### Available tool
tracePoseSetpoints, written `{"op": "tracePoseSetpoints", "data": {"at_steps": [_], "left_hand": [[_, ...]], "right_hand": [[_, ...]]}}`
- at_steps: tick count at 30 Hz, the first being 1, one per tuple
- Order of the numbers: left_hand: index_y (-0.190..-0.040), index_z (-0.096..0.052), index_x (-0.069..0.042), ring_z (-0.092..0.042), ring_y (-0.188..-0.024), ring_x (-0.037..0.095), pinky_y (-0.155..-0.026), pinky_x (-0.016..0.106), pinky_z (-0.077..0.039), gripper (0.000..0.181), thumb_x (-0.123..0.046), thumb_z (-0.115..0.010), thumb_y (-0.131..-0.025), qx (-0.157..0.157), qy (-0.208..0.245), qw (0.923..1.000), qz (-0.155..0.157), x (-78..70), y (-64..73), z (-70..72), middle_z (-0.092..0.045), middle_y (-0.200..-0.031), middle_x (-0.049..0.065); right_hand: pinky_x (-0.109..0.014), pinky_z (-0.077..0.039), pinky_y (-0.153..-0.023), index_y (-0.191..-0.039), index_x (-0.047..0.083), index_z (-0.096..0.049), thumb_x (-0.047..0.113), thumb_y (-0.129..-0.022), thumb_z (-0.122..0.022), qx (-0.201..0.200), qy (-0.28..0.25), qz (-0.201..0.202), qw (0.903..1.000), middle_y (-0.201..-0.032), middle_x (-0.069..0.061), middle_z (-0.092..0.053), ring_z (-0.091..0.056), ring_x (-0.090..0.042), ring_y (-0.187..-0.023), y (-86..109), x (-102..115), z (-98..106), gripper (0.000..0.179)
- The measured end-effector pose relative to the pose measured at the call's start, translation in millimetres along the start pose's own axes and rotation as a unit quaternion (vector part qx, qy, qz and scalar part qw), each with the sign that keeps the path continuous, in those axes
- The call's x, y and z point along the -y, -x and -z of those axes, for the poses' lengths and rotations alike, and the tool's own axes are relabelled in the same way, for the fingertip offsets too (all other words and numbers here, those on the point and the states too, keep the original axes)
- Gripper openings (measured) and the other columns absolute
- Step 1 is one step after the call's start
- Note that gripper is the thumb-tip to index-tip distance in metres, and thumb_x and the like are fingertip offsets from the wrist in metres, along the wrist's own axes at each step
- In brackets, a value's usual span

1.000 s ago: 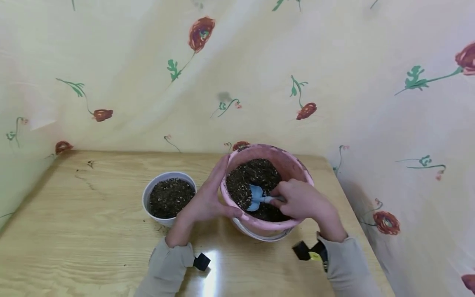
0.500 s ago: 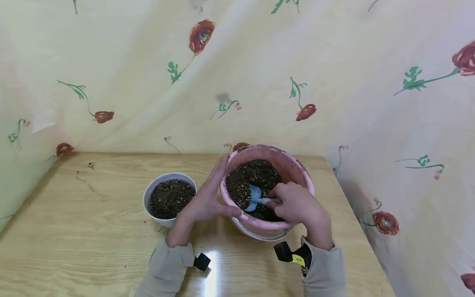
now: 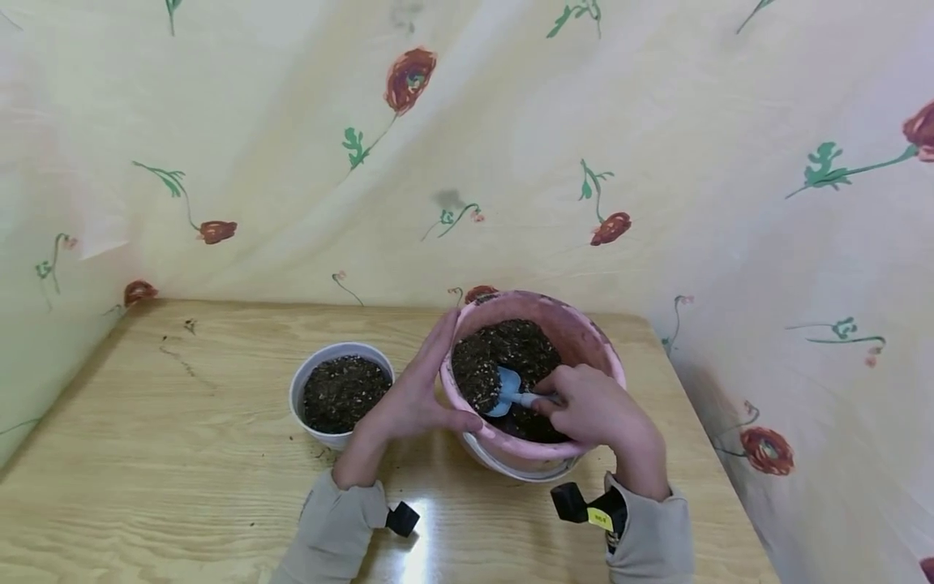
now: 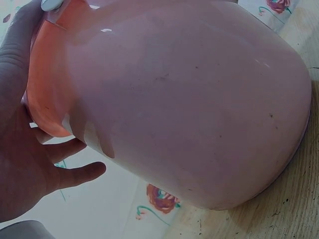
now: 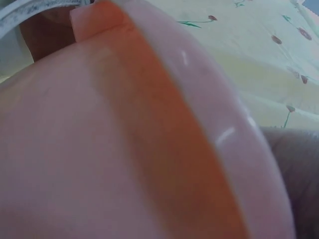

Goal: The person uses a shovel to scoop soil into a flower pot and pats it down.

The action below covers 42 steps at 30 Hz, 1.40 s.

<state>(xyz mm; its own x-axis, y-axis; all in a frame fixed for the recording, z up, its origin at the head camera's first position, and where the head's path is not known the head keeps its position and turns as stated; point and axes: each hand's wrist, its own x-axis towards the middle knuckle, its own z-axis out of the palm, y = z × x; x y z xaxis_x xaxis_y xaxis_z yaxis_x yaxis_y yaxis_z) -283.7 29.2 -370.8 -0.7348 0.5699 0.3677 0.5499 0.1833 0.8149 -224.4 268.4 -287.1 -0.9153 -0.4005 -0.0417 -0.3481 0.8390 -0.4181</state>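
A large pink flowerpot [image 3: 609,369] stands right of the table's middle, dark soil [image 3: 503,345] heaped toward its left side and the inner wall bare on the right. My left hand [image 3: 416,397] holds its rim from the left, thumb at the near side; in the left wrist view some of its fingers stretch out below the rim. Inside the pot, my right hand [image 3: 594,405] grips the pale handle of a small blue hand trowel [image 3: 505,392], whose blade is partly in the soil. In the right wrist view, the pot's outer wall [image 5: 99,149] hides most of that hand.
Left of the pink pot, a smaller white pot [image 3: 297,393] filled with soil stands on the wooden table [image 3: 182,470], close to my left wrist. Soil crumbs lie scattered about the table. Flowered cloth [image 3: 292,162] hangs behind the table and along its sides.
My right wrist and forearm have swung left and turned, with the trowel staying low in the soil. The left hand keeps its hold on the rim. The head view has shifted slightly.
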Motion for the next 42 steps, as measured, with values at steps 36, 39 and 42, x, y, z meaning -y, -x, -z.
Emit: {"op": "tracePoseSetpoints", "data": {"at_steps": [36,39,42], "left_hand": [[-0.153,0.007,-0.037,0.0,-0.147,0.019,-0.114,0.053,-0.013,0.135,-0.033,-0.092,-0.061,0.002,-0.004,0.9999,0.012,0.6,-0.5,-1.0,0.006,-0.161,-0.007],[-0.154,0.006,-0.036,-0.001,-0.147,0.021,-0.114,0.055,-0.015,0.135,-0.035,-0.092,-0.061,0.0,-0.007,1.0,0.003,1.0,-0.9,-0.5,0.006,-0.161,-0.008],[-0.154,0.005,-0.035,-0.003,-0.147,0.021,-0.113,0.056,-0.017,0.135,-0.035,-0.092,-0.061,-0.003,-0.005,0.9999,-0.013,1.4,-1.4,0.3,0.005,-0.161,-0.009]], "right_hand": [[-0.027,-0.036,-0.054,-0.104,0.006,-0.071,0.015,-0.095,-0.058,-0.078,0.045,-0.019,0.9957,-0.061,0.01,-0.051,-0.04,-0.005,-0.049,19.8,5,10,0.018],[-0.028,-0.037,-0.055,-0.104,0.005,-0.071,0.015,-0.095,-0.058,-0.085,0.044,-0.022,0.9951,-0.062,0.01,-0.051,-0.041,-0.006,-0.049,23.2,6,11,0.018],[-0.031,-0.039,-0.058,-0.107,0.005,-0.069,0.016,-0.096,-0.057,-0.09,0.045,-0.03,0.9944,-0.065,0.008,-0.054,-0.042,-0.007,-0.051,27.0,8,12,0.02]]}}
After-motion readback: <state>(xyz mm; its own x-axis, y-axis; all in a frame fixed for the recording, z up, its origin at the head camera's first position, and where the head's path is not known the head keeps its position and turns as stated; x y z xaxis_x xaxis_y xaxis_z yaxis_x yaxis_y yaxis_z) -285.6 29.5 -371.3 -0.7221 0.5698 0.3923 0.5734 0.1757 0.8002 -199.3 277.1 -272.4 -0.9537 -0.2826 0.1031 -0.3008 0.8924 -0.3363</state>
